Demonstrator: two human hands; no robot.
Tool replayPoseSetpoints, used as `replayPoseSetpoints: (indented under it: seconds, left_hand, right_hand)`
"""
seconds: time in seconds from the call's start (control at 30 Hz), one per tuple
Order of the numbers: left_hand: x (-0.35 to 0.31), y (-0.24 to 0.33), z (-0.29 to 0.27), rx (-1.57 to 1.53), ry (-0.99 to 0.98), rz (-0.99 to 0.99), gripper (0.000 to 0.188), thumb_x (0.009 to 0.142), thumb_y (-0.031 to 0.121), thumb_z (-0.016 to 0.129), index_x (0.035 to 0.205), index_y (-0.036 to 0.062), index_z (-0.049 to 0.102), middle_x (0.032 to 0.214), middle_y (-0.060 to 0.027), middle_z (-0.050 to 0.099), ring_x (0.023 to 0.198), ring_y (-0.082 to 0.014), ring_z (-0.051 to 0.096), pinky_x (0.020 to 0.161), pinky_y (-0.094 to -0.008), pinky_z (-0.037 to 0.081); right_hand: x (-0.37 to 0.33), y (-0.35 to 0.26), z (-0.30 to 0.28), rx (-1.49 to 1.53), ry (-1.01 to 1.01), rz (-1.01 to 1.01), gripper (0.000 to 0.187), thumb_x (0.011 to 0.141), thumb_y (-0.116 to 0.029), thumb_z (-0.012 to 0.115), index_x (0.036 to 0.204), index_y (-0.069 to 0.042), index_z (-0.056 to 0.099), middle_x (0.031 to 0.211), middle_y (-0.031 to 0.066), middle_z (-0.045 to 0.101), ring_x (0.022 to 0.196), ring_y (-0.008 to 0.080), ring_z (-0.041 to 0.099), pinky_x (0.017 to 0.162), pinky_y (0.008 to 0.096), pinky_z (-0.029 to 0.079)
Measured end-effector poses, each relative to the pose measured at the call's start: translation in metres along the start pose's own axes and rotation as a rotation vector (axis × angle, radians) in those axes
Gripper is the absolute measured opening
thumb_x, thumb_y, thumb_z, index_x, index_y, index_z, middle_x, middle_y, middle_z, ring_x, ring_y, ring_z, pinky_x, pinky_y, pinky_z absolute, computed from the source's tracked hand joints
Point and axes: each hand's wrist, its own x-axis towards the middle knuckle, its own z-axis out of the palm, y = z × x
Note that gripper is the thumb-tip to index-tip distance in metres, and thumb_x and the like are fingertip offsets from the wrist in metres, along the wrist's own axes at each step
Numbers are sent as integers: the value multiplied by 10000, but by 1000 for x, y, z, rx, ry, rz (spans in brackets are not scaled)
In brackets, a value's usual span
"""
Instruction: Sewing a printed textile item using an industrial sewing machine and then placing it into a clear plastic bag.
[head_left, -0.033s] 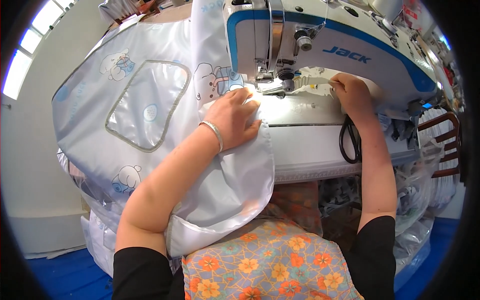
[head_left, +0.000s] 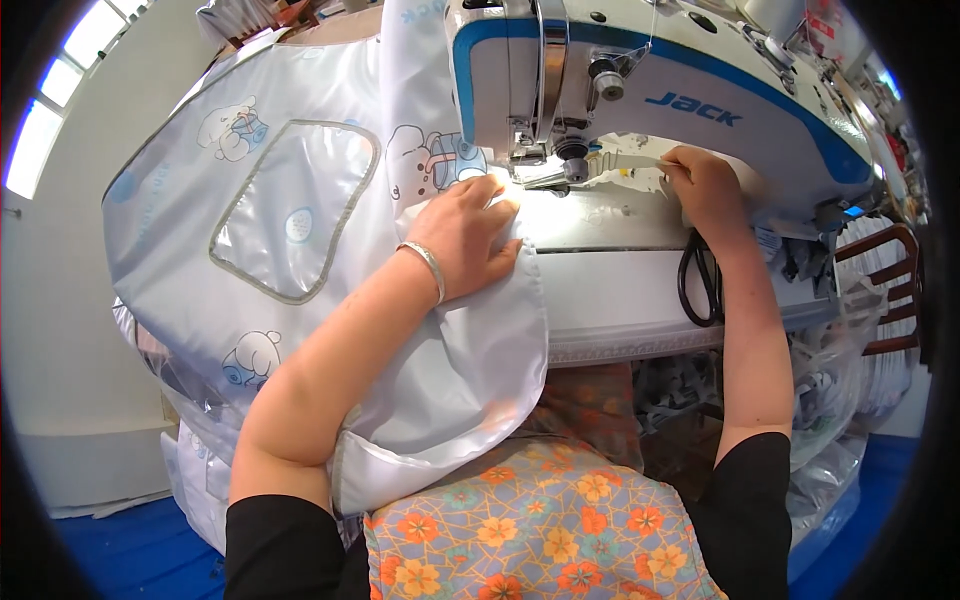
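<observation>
Clear panel trimmed, fabric's right edge looks unbound; left hand flat on printed fabric, right hand pinching pale strip.

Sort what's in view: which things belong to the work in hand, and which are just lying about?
In the work:
- left hand, resting on printed pale fabric
- right hand, pinching a pale strip
- sewing machine

Apparently lying about:
- black loop
- brown chair
- clear plastic
</observation>
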Motion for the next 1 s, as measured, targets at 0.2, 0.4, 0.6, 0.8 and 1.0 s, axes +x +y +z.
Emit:
replayPoseSetpoints:
  seconds: [0.2,0.4,0.6,0.8,1.0]
  left_hand:
    - [-3,-7,0,-7,-14,11,343,827,280,654,1074,42,643,1162,-176,575,1124,-335,553,974,-413,464]
    - [-3,-7,1,-6,5,24,331,820,260,661,1075,50,641,1160,-169,574,1123,-334,553,966,-419,468]
    - [-1,-4,2,5,25,26,320,820,251,660,1071,53,640,1166,-169,574,1127,-333,553,967,-422,468]
    - [-3,-4,1,12,12,18,301,817,244,659,1051,56,652,1158,-166,579,1123,-330,556,961,-422,469]
    - [-4,-7,-2,24,34,36,283,811,236,659,1027,53,664,1149,-164,584,1116,-326,559,950,-424,472]
  right_hand:
    - [-3,-7,1,15,-6,19,158,892,-134,623,962,-5,681,841,189,673,791,336,654,726,376,498]
    - [-5,-19,5,-37,40,11,270,865,-129,669,1127,-60,658,1056,162,674,1026,322,624,898,382,480]
    - [-7,-54,17,-186,207,-211,413,816,-141,719,1217,-102,625,1225,128,632,1191,311,547,1043,418,397]
    - [2,-33,23,-183,95,-94,154,794,-107,712,934,-50,684,1037,111,691,1092,308,609,1003,411,419]
    - [1,-36,25,-161,155,-91,96,784,-67,710,871,-34,686,969,124,696,1062,314,625,963,414,441]
